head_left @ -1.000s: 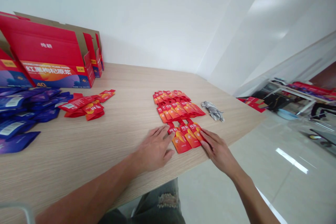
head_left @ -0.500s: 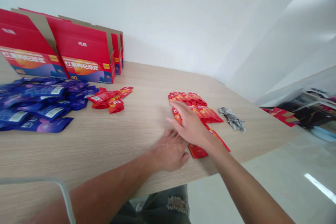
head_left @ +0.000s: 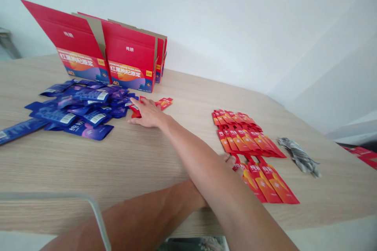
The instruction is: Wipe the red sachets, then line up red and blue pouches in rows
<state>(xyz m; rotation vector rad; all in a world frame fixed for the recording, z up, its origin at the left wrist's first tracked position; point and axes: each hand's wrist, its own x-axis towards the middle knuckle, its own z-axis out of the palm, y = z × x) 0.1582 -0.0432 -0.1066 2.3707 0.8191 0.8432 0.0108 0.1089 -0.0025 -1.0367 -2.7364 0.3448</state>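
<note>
Sachets (head_left: 164, 103) in red lie loose on the surface (head_left: 132, 157), just beside the blue sachets (head_left: 79, 110) and in front of the red boxes (head_left: 129, 64). The right hand (head_left: 147, 114) lies flat on them, fingers outstretched and close together, not pinching. Its arm crosses over the left hand (head_left: 233, 161). That hand is mostly hidden and its finger state cannot be told; it touches the rowed sachets (head_left: 244, 137), probably steadying them.

White wall (head_left: 224, 11); pale wooden table (head_left: 118, 157)
</note>
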